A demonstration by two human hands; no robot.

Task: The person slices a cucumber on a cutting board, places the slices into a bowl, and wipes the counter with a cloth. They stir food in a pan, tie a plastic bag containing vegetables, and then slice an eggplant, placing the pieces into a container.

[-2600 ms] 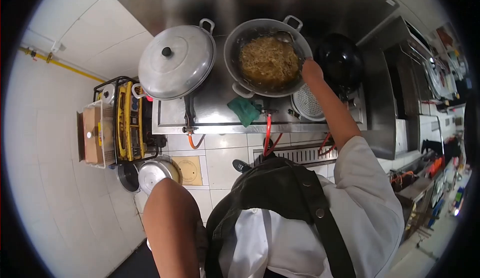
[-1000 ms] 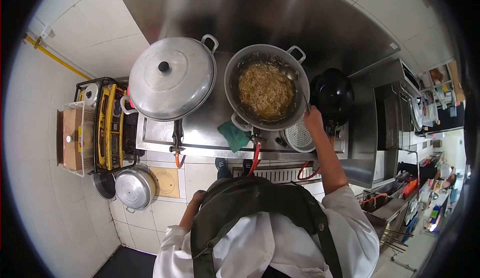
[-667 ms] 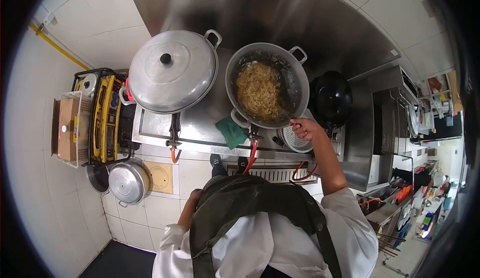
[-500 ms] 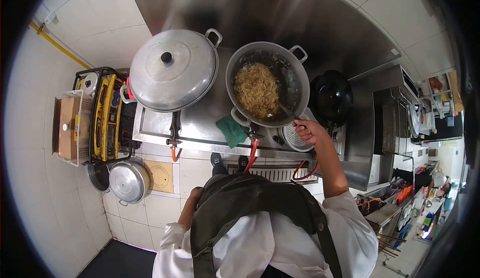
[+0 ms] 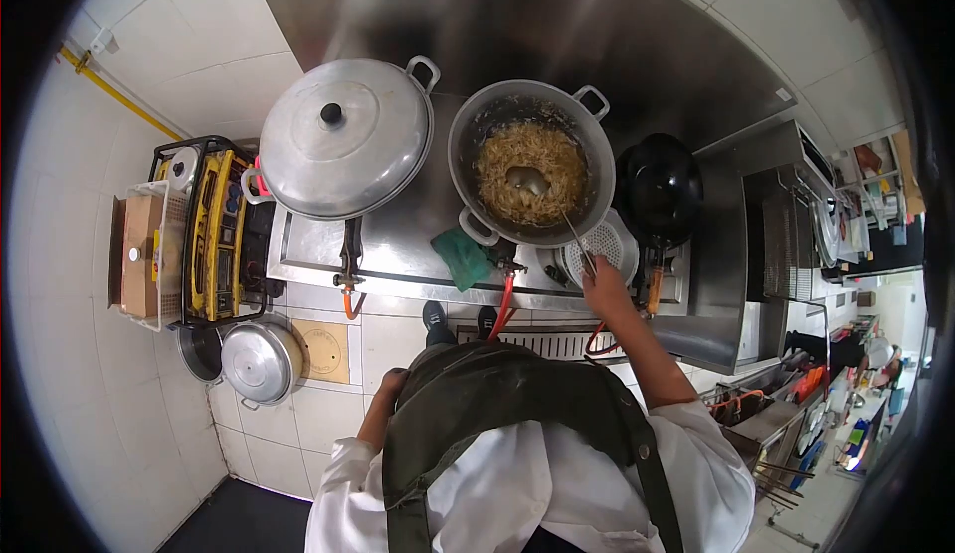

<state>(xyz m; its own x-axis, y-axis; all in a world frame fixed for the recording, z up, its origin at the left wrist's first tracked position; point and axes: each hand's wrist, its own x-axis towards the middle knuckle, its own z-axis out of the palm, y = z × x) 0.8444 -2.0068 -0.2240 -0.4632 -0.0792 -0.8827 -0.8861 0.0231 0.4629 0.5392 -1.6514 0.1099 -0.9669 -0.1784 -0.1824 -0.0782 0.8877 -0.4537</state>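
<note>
My right hand (image 5: 604, 287) is closed round the handle of a metal ladle (image 5: 570, 223). Its rounded bowl rests among golden-brown shredded food (image 5: 502, 160) in a deep two-handled aluminium pan (image 5: 599, 170). Liquid shows around the shreds. Beneath the ladle's handle lies a perforated round metal strainer (image 5: 609, 247). My left hand (image 5: 392, 384) is low at my side against the dark apron (image 5: 477, 379), its fingers mostly hidden.
A lidded aluminium pot (image 5: 343, 150) stands left of the pan. A black wok (image 5: 659, 190) with a wooden handle sits to the right. A green cloth (image 5: 462, 258) lies at the stove's front edge (image 5: 398, 292). A yellow generator (image 5: 214, 235) stands far left.
My right hand has moved down and slightly left, drawing the ladle. The ladle's bowl now shows amid the shreds, which have shifted toward the pan's middle. My left hand stays at my side.
</note>
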